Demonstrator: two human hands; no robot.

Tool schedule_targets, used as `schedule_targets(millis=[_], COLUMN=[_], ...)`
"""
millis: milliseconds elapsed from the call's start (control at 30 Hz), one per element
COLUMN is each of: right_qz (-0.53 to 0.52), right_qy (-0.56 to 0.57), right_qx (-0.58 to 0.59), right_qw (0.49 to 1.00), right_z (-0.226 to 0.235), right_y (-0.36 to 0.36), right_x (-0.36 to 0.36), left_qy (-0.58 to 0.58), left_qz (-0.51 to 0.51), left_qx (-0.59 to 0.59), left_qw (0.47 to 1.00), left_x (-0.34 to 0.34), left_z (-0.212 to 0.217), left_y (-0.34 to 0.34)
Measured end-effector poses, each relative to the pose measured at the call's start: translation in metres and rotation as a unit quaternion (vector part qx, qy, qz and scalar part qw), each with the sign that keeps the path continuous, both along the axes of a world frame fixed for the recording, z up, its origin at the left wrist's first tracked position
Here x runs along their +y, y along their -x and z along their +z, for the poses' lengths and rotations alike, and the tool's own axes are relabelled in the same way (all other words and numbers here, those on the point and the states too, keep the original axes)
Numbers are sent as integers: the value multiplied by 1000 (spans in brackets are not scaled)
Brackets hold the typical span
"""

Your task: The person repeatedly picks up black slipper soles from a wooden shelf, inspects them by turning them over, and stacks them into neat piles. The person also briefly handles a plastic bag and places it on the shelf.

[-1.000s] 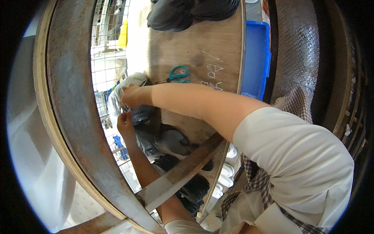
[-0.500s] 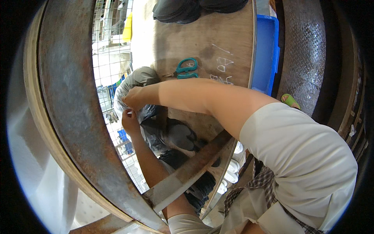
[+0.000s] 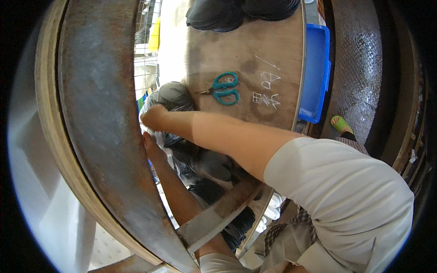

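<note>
A clear plastic bag [image 3: 172,140] of grey and black flat pieces lies at the left edge of the wooden tabletop. My right hand [image 3: 154,117] reaches across to its far-left end, the fingers closed on the plastic. Just below, my left hand [image 3: 154,146] is closed at the same edge of the bag, its fingertips partly hidden by the rusty metal beam. The flat pieces resemble shoe soles, though my right forearm covers part of the bag. Teal-handled scissors [image 3: 223,89] rest on the wood beyond my forearm, blades pointing left.
A broad rusty beam [image 3: 102,113] and a diagonal metal bar [image 3: 223,214] cross in front of my arms. Dark stacks [image 3: 214,16] sit at the far edge. A blue crate [image 3: 315,73] stands right of the tabletop [image 3: 273,54]. Someone's green-shod foot [image 3: 340,123] is on the metal floor.
The view has shifted, so the beam covers more of my left hand. My right forearm has swung lower, uncovering the scissors fully. Both hands stay at the bag's end.
</note>
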State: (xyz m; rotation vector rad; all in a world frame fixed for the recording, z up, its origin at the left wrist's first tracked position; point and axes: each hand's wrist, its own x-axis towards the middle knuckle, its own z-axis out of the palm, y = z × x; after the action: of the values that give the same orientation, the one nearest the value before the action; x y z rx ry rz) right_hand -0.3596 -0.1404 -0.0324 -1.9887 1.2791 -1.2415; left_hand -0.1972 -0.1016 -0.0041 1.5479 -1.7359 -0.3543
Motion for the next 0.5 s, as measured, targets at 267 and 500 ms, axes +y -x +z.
schedule_targets(millis=[267, 500], right_qz=[-38, 26], right_qy=[-32, -53], right_qx=[-13, 101], right_qw=[999, 993], right_z=[-12, -17], right_y=[25, 84], right_x=[-31, -22], left_qy=[71, 108], left_qz=[139, 231], left_qx=[-270, -463], left_qw=[950, 849], left_x=[13, 42], left_z=[10, 32], left_y=[-10, -58])
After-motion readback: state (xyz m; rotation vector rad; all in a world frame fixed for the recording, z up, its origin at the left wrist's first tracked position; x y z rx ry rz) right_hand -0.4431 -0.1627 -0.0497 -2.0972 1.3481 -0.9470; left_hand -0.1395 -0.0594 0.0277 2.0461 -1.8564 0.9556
